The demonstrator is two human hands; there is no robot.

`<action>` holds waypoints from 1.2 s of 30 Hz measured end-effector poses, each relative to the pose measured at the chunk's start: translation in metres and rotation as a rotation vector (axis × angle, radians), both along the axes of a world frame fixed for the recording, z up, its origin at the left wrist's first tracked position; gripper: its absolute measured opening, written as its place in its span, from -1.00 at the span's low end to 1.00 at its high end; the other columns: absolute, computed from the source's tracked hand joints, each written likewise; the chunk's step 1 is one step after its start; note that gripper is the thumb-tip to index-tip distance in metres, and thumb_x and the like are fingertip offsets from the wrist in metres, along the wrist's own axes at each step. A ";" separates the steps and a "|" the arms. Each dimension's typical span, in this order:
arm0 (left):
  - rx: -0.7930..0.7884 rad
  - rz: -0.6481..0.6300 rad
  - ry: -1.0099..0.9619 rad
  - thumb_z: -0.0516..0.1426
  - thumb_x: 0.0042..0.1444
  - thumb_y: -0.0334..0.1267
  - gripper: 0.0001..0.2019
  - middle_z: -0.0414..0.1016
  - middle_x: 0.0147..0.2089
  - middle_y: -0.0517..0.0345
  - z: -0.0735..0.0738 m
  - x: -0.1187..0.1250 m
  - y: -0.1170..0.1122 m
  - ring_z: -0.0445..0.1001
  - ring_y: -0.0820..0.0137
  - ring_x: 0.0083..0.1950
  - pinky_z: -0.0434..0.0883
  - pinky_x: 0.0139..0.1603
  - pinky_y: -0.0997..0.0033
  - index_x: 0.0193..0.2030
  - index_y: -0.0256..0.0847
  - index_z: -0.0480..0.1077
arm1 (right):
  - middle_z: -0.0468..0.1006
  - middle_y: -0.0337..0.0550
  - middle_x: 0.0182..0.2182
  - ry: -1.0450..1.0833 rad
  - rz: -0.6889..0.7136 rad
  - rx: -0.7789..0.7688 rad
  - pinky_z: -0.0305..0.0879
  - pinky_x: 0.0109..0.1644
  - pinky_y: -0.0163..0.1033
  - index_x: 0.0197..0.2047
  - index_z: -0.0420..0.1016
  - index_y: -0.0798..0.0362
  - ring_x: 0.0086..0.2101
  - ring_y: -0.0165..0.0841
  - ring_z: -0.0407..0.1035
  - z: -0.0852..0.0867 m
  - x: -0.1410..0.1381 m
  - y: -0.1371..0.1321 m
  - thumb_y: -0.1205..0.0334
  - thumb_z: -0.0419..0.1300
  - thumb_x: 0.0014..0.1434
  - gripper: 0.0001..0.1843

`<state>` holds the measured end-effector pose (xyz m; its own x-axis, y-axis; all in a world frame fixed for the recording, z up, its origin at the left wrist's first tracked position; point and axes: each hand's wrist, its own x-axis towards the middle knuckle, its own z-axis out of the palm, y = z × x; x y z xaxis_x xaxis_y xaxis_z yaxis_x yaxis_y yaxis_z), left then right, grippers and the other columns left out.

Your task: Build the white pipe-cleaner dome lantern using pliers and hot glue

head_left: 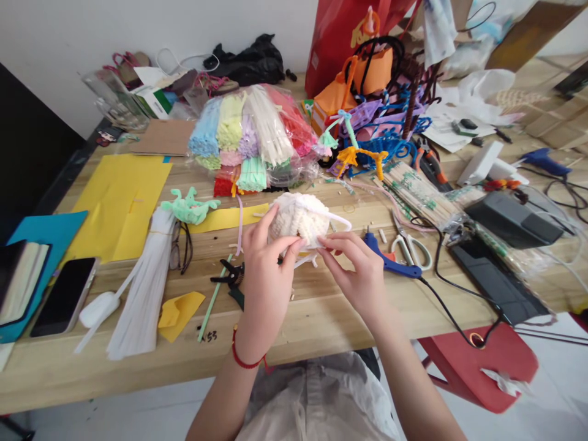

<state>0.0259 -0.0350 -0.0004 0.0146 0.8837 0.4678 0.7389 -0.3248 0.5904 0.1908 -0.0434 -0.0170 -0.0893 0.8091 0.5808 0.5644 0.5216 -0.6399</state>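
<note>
A rounded white piece (297, 215), built from rows of fuzzy pipe cleaner, is held just above the table in front of me. My left hand (270, 260) grips its left side and near edge, thumb and fingertips pinched together. On the other side my right hand (359, 263) pinches a white pipe cleaner at the lower right edge of the piece. One pale pipe cleaner end (337, 218) sticks out to the right over the top. Fingers partly hide the underside. A blue hot glue gun (390, 260) lies right beside my right hand, and small black clippers (232, 274) lie left of my left wrist.
Bundles of coloured pipe cleaners (250, 125) sit at the back. A bundle of white strips (144, 288), a phone (65, 296) and a yellow sheet (122, 202) lie left. To the right are scissors (416, 250), wooden sticks (422, 199) and a dark box (513, 222). A cable runs over the front edge.
</note>
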 end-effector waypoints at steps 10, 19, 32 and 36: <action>0.057 0.044 0.015 0.21 0.22 -0.24 -0.88 0.36 0.31 0.11 -0.003 0.007 -0.002 0.35 0.08 0.17 0.38 0.18 -0.14 -0.33 -0.09 0.56 | 0.60 -0.07 -0.23 0.005 -0.011 0.003 0.51 -0.15 -0.20 -0.11 0.54 0.01 -0.23 -0.32 0.53 0.000 0.001 0.000 0.38 0.19 0.29 -0.85; 0.083 0.062 0.003 0.21 0.22 -0.23 -0.89 0.36 0.31 0.10 -0.007 0.009 -0.003 0.37 0.11 0.20 0.39 0.21 -0.13 -0.31 -0.07 0.58 | 0.62 -0.07 -0.24 0.030 -0.031 0.015 0.51 -0.15 -0.19 -0.13 0.56 0.01 -0.22 -0.31 0.55 -0.003 -0.001 0.001 0.37 0.19 0.28 -0.86; 0.076 0.042 0.058 0.20 0.22 -0.24 -0.88 0.33 0.34 0.12 -0.005 0.006 -0.006 0.29 0.06 0.20 0.33 0.22 -0.19 -0.31 -0.06 0.58 | 0.61 -0.10 -0.26 0.072 -0.026 0.028 0.50 -0.17 -0.22 -0.12 0.56 0.01 -0.27 -0.33 0.53 -0.004 -0.003 0.000 0.42 0.22 0.25 -0.82; 0.091 0.046 0.070 0.17 0.24 -0.27 -0.88 0.36 0.32 0.14 0.001 0.006 -0.012 0.26 0.06 0.23 0.32 0.22 -0.19 -0.25 -0.03 0.57 | 0.61 -0.10 -0.25 0.079 -0.031 0.022 0.49 -0.19 -0.22 -0.11 0.56 0.00 -0.28 -0.33 0.52 -0.005 -0.004 0.000 0.42 0.23 0.25 -0.81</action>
<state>0.0319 -0.0473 0.0004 0.0102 0.8380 0.5455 0.7928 -0.3393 0.5063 0.1870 -0.0439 -0.0219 -0.0179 0.7975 0.6031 0.5287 0.5195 -0.6713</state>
